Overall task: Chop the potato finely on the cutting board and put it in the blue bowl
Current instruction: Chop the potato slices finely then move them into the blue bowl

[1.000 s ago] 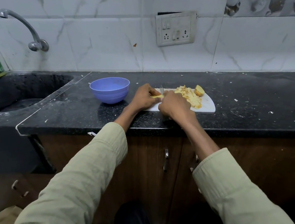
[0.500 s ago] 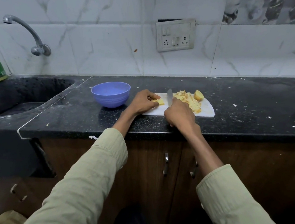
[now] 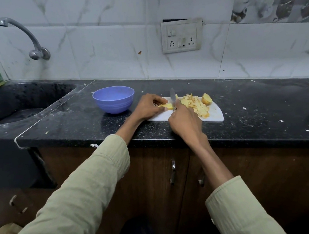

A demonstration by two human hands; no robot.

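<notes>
Nearest: two pale green sleeves reaching over the desk's front edge, with brown cupboard doors below. On the desk, just inside that front edge, a white cutting board lies with its long side along the edge. Right hand, at the board's near left part: fingers curled round a knife handle, hidden under the hand; the knife blade stands upright, edge down, tip pointing to the back wall. Left hand, at the board's left end: fingers bent over and pressing down a potato piece, its cut yellow end sticking out toward the blade, long axis running left to right across the blade's line, just left of it. The left hand is nearer this piece; the cut turns on the blade dropping just clear of those fingertips. Right of the blade, mid-board: a heap of chopped potato. Beyond it, at the board's far right, an uncut potato wedge. Blue bowl: left of the board, near the left hand, apparently without potato, bare desk between them for the transfer. Left end: sunken sink, tap and green-capped bottle behind. Far: tiled wall, socket plate.
</notes>
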